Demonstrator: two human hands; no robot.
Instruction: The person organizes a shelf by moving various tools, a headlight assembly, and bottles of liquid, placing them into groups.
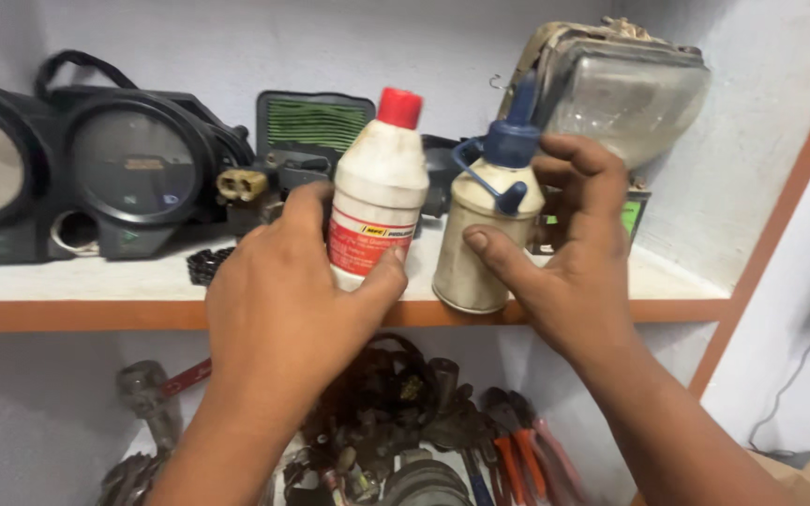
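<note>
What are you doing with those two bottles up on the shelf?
A person is gripping two bottles at the front of a white shelf. The left hand wraps a white bottle with a red cap. The right hand holds a grimy bottle with a blue nozzle cap. Behind them sit a round gauge cluster and an old headlamp. Tools and metal parts lie below.

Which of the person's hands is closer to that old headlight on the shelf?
Right. The right hand grips the blue-capped bottle just below and in front of the headlight. The left hand holds the red-capped bottle, farther to the left.
</note>
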